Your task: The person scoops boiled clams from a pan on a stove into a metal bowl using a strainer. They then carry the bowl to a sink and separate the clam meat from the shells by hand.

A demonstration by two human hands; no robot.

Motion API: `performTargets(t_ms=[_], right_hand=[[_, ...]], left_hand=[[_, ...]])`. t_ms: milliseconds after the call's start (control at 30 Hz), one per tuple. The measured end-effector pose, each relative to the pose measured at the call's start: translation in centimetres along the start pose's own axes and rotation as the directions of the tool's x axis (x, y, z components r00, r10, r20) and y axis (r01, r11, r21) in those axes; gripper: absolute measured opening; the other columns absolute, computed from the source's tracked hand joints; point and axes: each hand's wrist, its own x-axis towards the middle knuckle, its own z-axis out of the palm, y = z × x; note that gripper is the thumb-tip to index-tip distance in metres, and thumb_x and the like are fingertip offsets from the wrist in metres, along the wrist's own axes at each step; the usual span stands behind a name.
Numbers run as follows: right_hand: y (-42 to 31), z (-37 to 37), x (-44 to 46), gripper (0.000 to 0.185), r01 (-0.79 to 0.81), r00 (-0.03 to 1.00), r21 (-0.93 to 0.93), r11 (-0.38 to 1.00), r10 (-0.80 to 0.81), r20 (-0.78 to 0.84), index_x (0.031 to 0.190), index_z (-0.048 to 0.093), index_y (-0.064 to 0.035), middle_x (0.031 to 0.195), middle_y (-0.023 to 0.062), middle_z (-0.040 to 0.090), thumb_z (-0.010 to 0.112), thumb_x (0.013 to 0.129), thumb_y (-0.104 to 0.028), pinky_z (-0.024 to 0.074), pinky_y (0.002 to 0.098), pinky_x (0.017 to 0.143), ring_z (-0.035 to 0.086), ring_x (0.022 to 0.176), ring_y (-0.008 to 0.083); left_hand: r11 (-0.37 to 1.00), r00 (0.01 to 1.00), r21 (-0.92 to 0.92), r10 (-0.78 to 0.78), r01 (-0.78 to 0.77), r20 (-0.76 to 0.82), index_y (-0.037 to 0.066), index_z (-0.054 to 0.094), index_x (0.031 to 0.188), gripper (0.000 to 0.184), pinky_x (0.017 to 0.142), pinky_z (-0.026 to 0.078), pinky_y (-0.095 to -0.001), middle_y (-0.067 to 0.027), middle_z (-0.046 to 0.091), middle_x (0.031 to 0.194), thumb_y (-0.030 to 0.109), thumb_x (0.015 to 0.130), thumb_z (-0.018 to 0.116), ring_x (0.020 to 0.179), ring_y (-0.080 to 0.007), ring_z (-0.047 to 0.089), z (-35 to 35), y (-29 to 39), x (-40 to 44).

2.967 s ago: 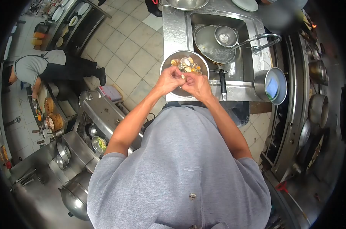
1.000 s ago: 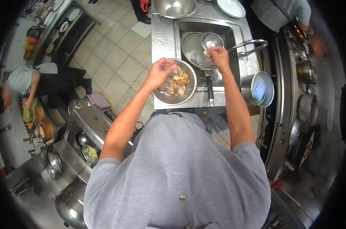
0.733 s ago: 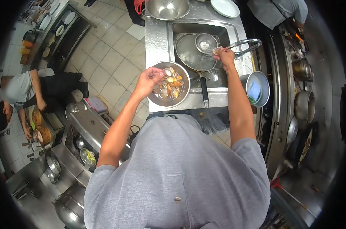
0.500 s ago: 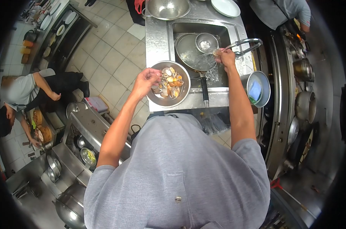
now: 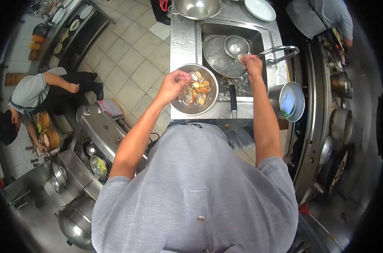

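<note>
A steel bowl (image 5: 213, 90) holding several open clams (image 5: 198, 89) stands on the counter left of the sink. Over the bowl's left side is my left hand (image 5: 175, 87), its fingers pinched together; what they hold, if anything, I cannot make out. My right hand (image 5: 252, 65) is closed on what looks like a clam (image 5: 243, 58), close to the end of the curved tap (image 5: 284, 49). Below it in the sink (image 5: 229, 28) lies a pan (image 5: 216, 52) with a black handle, and a small round steel bowl (image 5: 237, 46) rests in it.
A colander (image 5: 196, 9) and a white plate (image 5: 261, 9) sit at the counter's far end. Right of the sink is a metal pot (image 5: 299, 101) with a blue cloth in it. One person (image 5: 39, 90) works at left; another (image 5: 332, 17) stands at upper right by the stoves.
The view has shifted slightly, so the counter appears further right. Splashing in the pan around my right hand looks weaker. Both hands keep nearly the same places over bowl and sink.
</note>
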Motion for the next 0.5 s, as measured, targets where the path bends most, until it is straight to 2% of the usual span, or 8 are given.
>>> performTargets(t_ms=[33, 67, 133, 267, 333, 367, 467, 500], right_hand=[[0.0, 0.1, -0.1, 0.020, -0.012, 1.000, -0.075, 0.997, 0.010, -0.019, 0.104, 0.061, 0.0023, 0.089, 0.0092, 0.070, 0.073, 0.088, 0.000, 0.0535, 0.0254, 0.057, 0.064, 0.068, 0.0135], [0.2, 0.4, -0.2, 0.020, -0.007, 1.000, -0.075, 0.997, 0.005, -0.017, 0.104, 0.061, 0.0023, 0.089, 0.0092, 0.070, 0.073, 0.088, 0.000, 0.0535, 0.0254, 0.057, 0.064, 0.068, 0.0135], [0.3, 1.4, -1.2, 0.023, -0.089, 0.996, 0.285, 0.954, 0.092, 0.003, 0.104, 0.062, 0.0012, 0.089, 0.0094, 0.070, 0.076, 0.086, 0.000, 0.0482, 0.0248, 0.055, 0.063, 0.069, 0.0132], [-1.9, 3.5, -4.7, 0.024, -0.039, 0.999, 0.433, 0.901, 0.036, 0.014, 0.102, 0.057, 0.0011, 0.091, 0.0122, 0.070, 0.076, 0.086, -0.001, 0.0556, 0.0297, 0.060, 0.067, 0.072, 0.0182], [-2.4, 4.2, -6.2, 0.027, 0.003, 1.000, 0.483, 0.876, 0.005, -0.016, 0.104, 0.054, 0.0030, 0.093, 0.0153, 0.070, 0.074, 0.087, -0.001, 0.0590, 0.0334, 0.064, 0.069, 0.075, 0.0211], [-2.8, 4.3, -6.9, 0.028, 0.007, 1.000, 0.510, 0.860, 0.003, -0.019, 0.105, 0.053, 0.0043, 0.094, 0.0171, 0.070, 0.073, 0.086, -0.001, 0.0600, 0.0348, 0.065, 0.070, 0.076, 0.0225], [-3.5, 3.5, -7.6, 0.027, 0.001, 1.000, 0.553, 0.833, 0.012, -0.021, 0.101, 0.052, 0.0064, 0.094, 0.0208, 0.069, 0.071, 0.084, 0.000, 0.0619, 0.0372, 0.068, 0.071, 0.077, 0.0254], [-3.8, 3.4, -8.0, 0.026, -0.014, 0.999, 0.535, 0.845, 0.029, -0.019, 0.100, 0.052, 0.0064, 0.094, 0.0212, 0.069, 0.071, 0.084, 0.001, 0.0623, 0.0374, 0.067, 0.072, 0.077, 0.0261]], left_hand=[[0.998, 1.000, 0.059, 0.023, -0.023, 0.004, 0.000, 0.068, 0.111, 0.021, 0.068, 0.055, -0.0264, -0.0085, 0.072, 0.096, 0.015, 0.096, 0.070, 0.083, -0.0121, 0.068, 1.0, 0.5, 0.4], [0.998, 1.000, 0.058, 0.028, -0.028, 0.003, 0.000, 0.068, 0.111, 0.021, 0.068, 0.055, -0.0264, -0.0085, 0.072, 0.096, 0.015, 0.096, 0.070, 0.083, -0.0121, 0.068, 2.0, 1.2, 1.1], [0.992, 0.997, 0.127, 0.014, -0.023, 0.073, 0.000, 0.069, 0.111, 0.025, 0.069, 0.057, -0.0283, -0.0087, 0.072, 0.096, 0.020, 0.097, 0.072, 0.080, -0.0126, 0.067, 5.0, 3.2, 3.0], [0.987, 0.991, 0.103, 0.121, -0.126, 0.048, -0.002, 0.069, 0.109, 0.026, 0.067, 0.058, -0.0278, -0.0085, 0.072, 0.092, 0.018, 0.094, 0.076, 0.077, -0.0132, 0.067, 10.5, 4.6, 7.5], [0.981, 0.979, 0.020, 0.190, -0.191, 0.074, -0.004, 0.069, 0.109, 0.027, 0.067, 0.059, -0.0275, -0.0091, 0.073, 0.092, 0.016, 0.093, 0.077, 0.081, -0.0139, 0.069, 12.2, 4.6, 8.9], [0.974, 0.973, 0.051, 0.216, -0.221, 0.087, -0.006, 0.070, 0.104, 0.029, 0.067, 0.060, -0.0293, -0.0114, 0.075, 0.089, 0.015, 0.088, 0.081, 0.079, -0.0155, 0.072, 12.4, 4.0, 9.9], [0.973, 0.962, -0.015, 0.231, -0.231, 0.146, -0.006, 0.069, 0.105, 0.027, 0.071, 0.059, -0.0276, -0.0114, 0.075, 0.094, 0.016, 0.093, 0.077, 0.083, -0.0151, 0.072, 12.9, 4.9, 9.2], [0.972, 0.963, -0.014, 0.232, -0.233, 0.139, -0.006, 0.070, 0.103, 0.023, 0.070, 0.059, -0.0272, -0.0110, 0.075, 0.090, 0.016, 0.094, 0.075, 0.079, -0.0150, 0.072, 13.0, 5.0, 8.9]])
